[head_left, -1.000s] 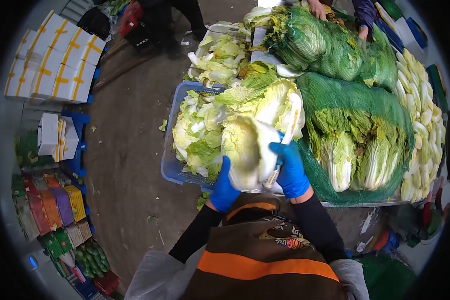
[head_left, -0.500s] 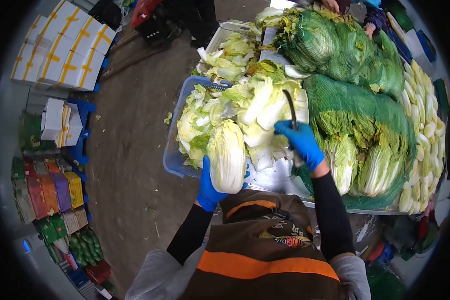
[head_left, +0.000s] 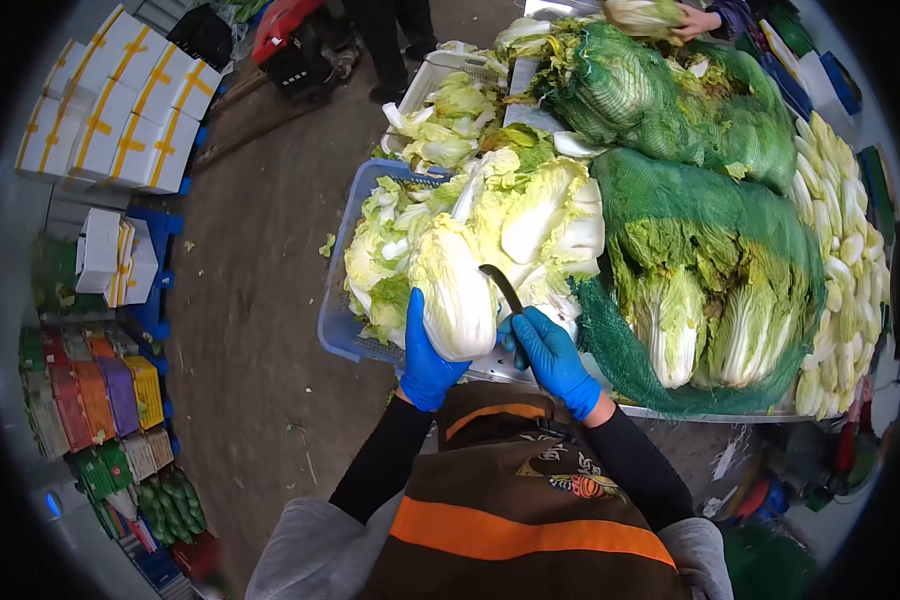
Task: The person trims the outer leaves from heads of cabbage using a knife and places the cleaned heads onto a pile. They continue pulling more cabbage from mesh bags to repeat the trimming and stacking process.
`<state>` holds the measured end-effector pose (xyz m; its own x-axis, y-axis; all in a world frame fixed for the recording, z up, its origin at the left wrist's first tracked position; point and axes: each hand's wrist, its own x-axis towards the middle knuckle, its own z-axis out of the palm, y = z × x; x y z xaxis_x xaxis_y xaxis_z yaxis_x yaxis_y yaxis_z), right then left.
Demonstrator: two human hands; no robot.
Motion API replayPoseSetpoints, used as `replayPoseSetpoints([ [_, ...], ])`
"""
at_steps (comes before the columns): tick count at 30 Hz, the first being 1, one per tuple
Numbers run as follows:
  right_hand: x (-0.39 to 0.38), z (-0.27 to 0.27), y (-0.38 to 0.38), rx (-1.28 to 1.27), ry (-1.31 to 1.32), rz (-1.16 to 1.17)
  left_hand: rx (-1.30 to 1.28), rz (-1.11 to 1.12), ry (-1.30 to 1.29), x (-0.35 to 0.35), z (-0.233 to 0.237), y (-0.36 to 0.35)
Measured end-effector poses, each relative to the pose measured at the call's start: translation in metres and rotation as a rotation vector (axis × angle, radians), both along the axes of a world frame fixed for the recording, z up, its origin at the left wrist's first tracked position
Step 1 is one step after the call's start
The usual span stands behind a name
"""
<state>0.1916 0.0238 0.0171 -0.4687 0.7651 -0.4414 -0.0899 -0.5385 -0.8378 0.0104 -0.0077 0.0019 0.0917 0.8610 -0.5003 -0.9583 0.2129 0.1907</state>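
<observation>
In the head view my left hand (head_left: 429,362), in a blue glove, grips a trimmed napa cabbage (head_left: 456,295) round its lower left side and holds it upright. My right hand (head_left: 550,357), gloved in blue too, is closed round the handle of a dark curved knife (head_left: 503,287). The blade's tip lies close to the cabbage's right side. Behind the cabbage, loose pale cabbage leaves (head_left: 547,215) are heaped up. They spread into a blue plastic crate (head_left: 332,315) on the left.
Green mesh bags (head_left: 705,190) of untrimmed cabbages lie on the metal table (head_left: 470,374). Trimmed cabbages (head_left: 838,270) are stacked at the right. Across the table a co-worker's hand (head_left: 697,22) holds a cabbage. A white crate (head_left: 425,85) of leaves stands at the back.
My right hand has brought the knife left and down to the cabbage. The cabbage has moved slightly up and tilted. The co-worker's hand now shows with a cabbage.
</observation>
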Motion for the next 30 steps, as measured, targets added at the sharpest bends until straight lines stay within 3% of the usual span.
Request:
replayPoseSetpoints([
  [2,-0.003,-0.001,0.0,0.147,-0.031,-0.036,0.007,-0.013,-0.004,-0.001,-0.001,0.0],
  [6,-0.006,0.012,0.003,0.01,-0.209,-0.087,0.051,-0.017,0.079,0.001,0.002,0.003],
  [11,-0.019,-0.002,0.004,0.383,-0.318,-0.218,0.043,-0.094,0.254,0.004,0.002,0.004],
  [15,-0.009,0.012,0.011,0.152,-0.192,-0.219,0.049,-0.1,0.198,0.003,0.005,0.009],
  [17,0.001,0.014,0.013,0.058,-0.014,-0.058,0.045,-0.081,0.109,0.001,0.004,0.011],
  [21,0.01,0.018,0.013,0.148,-0.207,0.232,0.031,-0.073,0.055,-0.003,0.0,0.014],
  [29,0.004,0.017,0.007,0.101,-0.278,0.335,-0.015,-0.075,0.06,-0.006,-0.002,0.019],
  [30,0.002,0.031,0.005,0.146,-0.271,0.55,0.049,-0.162,0.012,-0.01,-0.001,0.02],
])
